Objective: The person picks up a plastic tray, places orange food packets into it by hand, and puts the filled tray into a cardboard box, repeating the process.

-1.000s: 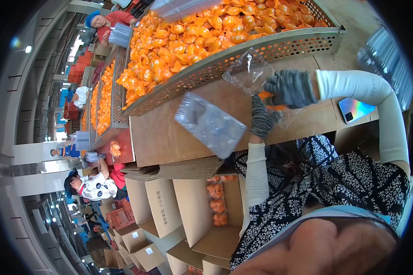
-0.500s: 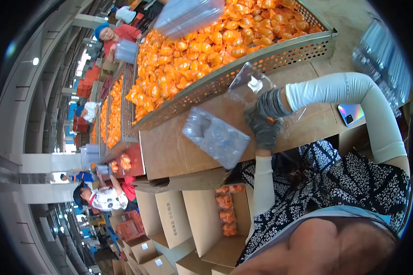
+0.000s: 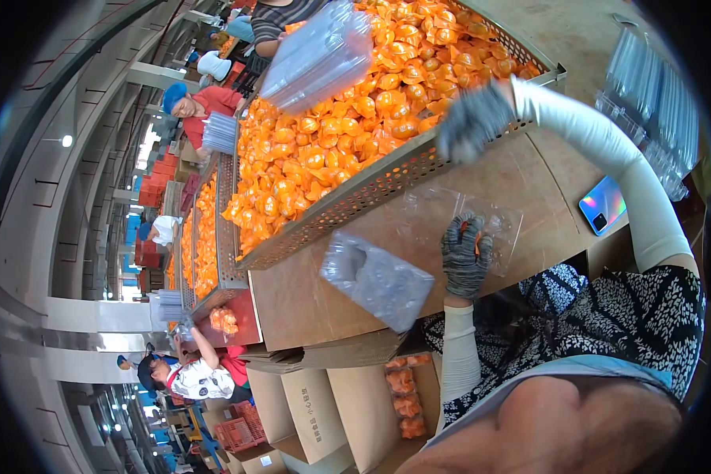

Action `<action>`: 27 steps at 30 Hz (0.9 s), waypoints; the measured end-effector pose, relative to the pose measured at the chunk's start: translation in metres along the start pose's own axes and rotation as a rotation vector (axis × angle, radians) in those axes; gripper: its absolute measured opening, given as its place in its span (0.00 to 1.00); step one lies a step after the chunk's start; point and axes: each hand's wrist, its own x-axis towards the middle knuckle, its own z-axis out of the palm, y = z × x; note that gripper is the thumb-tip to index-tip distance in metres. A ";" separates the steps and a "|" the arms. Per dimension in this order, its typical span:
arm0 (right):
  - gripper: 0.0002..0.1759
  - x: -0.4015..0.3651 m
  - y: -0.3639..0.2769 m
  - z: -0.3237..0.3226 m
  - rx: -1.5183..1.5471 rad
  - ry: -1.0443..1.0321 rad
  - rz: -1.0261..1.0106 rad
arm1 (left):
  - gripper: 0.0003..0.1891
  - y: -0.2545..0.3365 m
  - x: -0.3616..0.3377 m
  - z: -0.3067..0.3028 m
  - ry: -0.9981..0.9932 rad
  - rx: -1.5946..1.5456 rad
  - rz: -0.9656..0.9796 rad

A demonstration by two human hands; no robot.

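My left hand [image 3: 466,254], in a grey knit glove, presses down on a clear plastic clamshell [image 3: 450,225] lying on the brown worktable [image 3: 308,284]. Something orange shows under its fingers. My right hand [image 3: 474,118], gloved too and blurred, reaches up over the perforated metal rim [image 3: 371,186] of a long bin, right at the wrapped oranges [image 3: 332,142] heaped inside. It holds nothing that I can see.
A bagged stack of clear trays [image 3: 375,278] lies at the table's near edge. A phone [image 3: 604,204] and more tray stacks [image 3: 656,103] sit to the right. Cardboard boxes [image 3: 316,411] stand below. Other workers [image 3: 205,107] line the bins; one holds a tray stack [image 3: 316,51].
My right hand has left the clamshell and swung up to the bin's rim. The clamshell now lies flat under my left hand.
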 end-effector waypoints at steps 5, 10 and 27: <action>0.22 0.006 0.092 -0.114 -0.817 0.525 0.821 | 0.21 0.001 0.003 -0.006 -0.024 -0.092 -0.020; 0.30 0.016 0.138 -0.124 -0.826 0.599 1.088 | 0.22 0.008 0.009 -0.001 0.072 -0.303 -0.123; 0.29 0.023 0.164 -0.139 -0.380 0.699 0.801 | 0.08 0.015 0.004 -0.007 0.002 -0.035 -0.095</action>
